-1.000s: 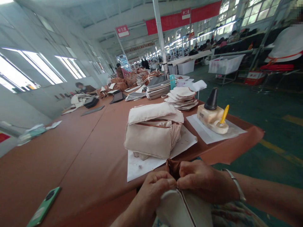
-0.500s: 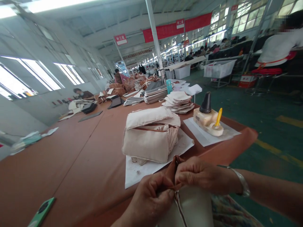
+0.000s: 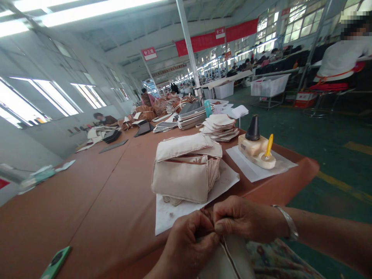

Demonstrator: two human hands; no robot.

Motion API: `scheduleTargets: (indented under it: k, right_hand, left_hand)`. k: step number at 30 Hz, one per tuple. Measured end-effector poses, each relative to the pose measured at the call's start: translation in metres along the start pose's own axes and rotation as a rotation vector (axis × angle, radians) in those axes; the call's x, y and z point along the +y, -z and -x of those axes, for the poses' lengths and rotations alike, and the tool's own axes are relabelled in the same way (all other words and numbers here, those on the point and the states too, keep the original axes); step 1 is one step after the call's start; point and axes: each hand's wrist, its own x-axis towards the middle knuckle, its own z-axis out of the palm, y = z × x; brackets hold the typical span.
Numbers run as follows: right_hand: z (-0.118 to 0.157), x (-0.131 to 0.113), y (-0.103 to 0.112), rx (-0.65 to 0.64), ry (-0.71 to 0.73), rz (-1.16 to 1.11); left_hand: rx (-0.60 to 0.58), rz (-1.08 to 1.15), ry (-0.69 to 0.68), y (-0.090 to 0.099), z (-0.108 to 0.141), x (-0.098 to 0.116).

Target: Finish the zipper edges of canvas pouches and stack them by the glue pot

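Observation:
A cream leather bag piece [image 3: 229, 254] with a brown lining and a zipper-like slit lies over my lap at the table's front edge. My left hand [image 3: 190, 242] pinches the brown lining at the top end of the slit. Close against it, my right hand [image 3: 241, 219] pinches the same fold, thumbs almost touching. The fingers hide most of the lining. Just beyond my hands, a stack of cream bag pieces [image 3: 180, 178] rests on white paper [image 3: 162, 219].
A pale block with a black cone [image 3: 252, 130] and a yellow-handled tool [image 3: 269, 145] stand on paper at the right. A green phone [image 3: 56, 263] lies front left. More cream pieces [image 3: 220, 126] are stacked behind. A person [image 3: 338, 60] sits far right.
My right hand has come slightly down and left against my left hand. The brown lining that stood up between them is now mostly tucked under the fingers. The view has shifted slightly.

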Motion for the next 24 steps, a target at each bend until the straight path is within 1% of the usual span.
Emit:
scheduleTargets:
  k: [2,4,6,8,11,15,17,20,24]
  right_hand:
    - [-0.001,0.001,-0.001,0.001,0.015,-0.067]
    - [-0.002,0.004,-0.001,-0.021,0.028,-0.134]
    - [-0.002,0.006,0.001,-0.041,0.036,-0.196]
    - [-0.003,0.007,0.002,-0.058,0.029,-0.238]
    - [-0.003,0.008,0.003,-0.074,0.000,-0.277]
    - [-0.004,0.013,0.004,-0.069,-0.008,-0.332]
    - [-0.004,0.016,0.005,-0.072,-0.003,-0.347]
    - [-0.004,0.019,0.007,-0.096,-0.005,-0.329]
    - [-0.005,0.015,0.006,-0.091,0.026,-0.264]
  left_hand:
    - [-0.106,0.057,0.074,0.008,0.002,0.000]
    - [-0.194,0.175,0.148,0.015,0.003,-0.004]
    - [-0.214,0.302,0.195,0.019,0.003,-0.009]
    - [-0.198,0.387,0.256,0.017,0.001,-0.012]
    - [-0.178,0.482,0.326,0.009,-0.002,-0.011]
    - [-0.088,0.606,0.278,-0.002,-0.002,-0.008]
    - [-0.085,0.639,0.262,-0.003,-0.002,-0.007]
    - [-0.111,0.629,0.249,-0.003,-0.002,-0.004]
    - [-0.064,0.528,0.256,-0.005,-0.004,0.003]
